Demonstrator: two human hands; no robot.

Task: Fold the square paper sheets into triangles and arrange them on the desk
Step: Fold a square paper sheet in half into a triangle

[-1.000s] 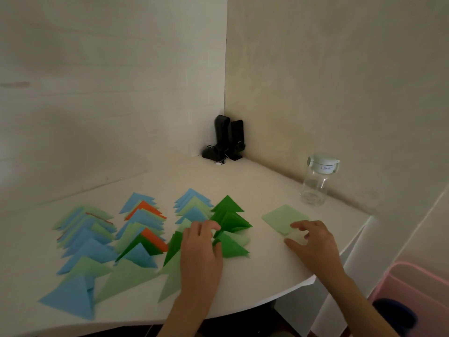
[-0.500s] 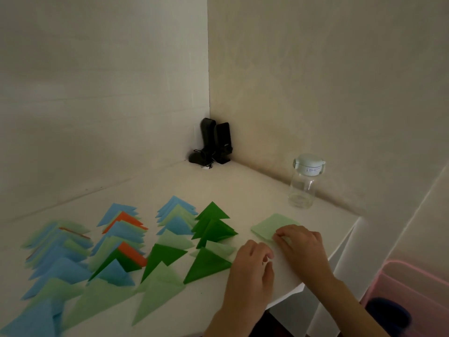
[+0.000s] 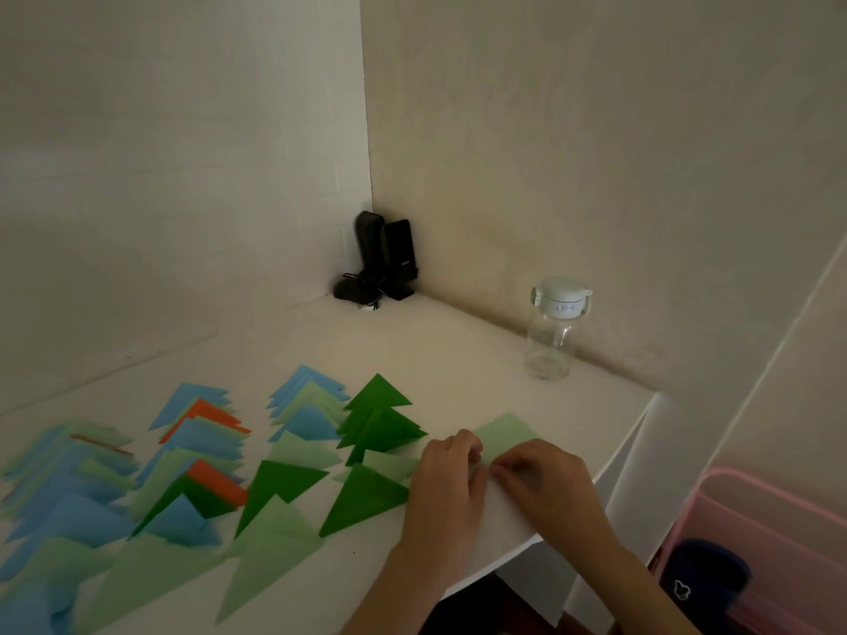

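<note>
Both hands sit together at the near edge of the light green square sheet (image 3: 506, 435), which lies flat on the white desk (image 3: 458, 359), well in front of the clear bottle (image 3: 552, 332) and a bit to its left. The left hand (image 3: 447, 474) has its fingers curled at the sheet's near-left corner; the right hand (image 3: 541, 478) has fingertips bent down on the near edge. Whether either one actually pinches the paper or just presses it, can't tell, since the knuckles hide the contact.

Handling, as a guess: thin paper, v. light, floppy, prob. slides easily on the smooth desk and creases for good once pressed. Best taken by one corner w/ a light pinch while the other hand pins the opposite corner, then brought corner to corner before flattening the fold. A rough grab would likely wrinkle it.

Folded triangles (image 3: 366, 497) in dark green, light green, blue and orange lie in overlapping rows left of the sheet, so the task looks well along.

Containers: the bottle, white lid on, looks empty. Right of the sheet, below the desk edge, a pink bin (image 3: 779, 520) holds something dark (image 3: 706, 575); can't tell what.
</note>
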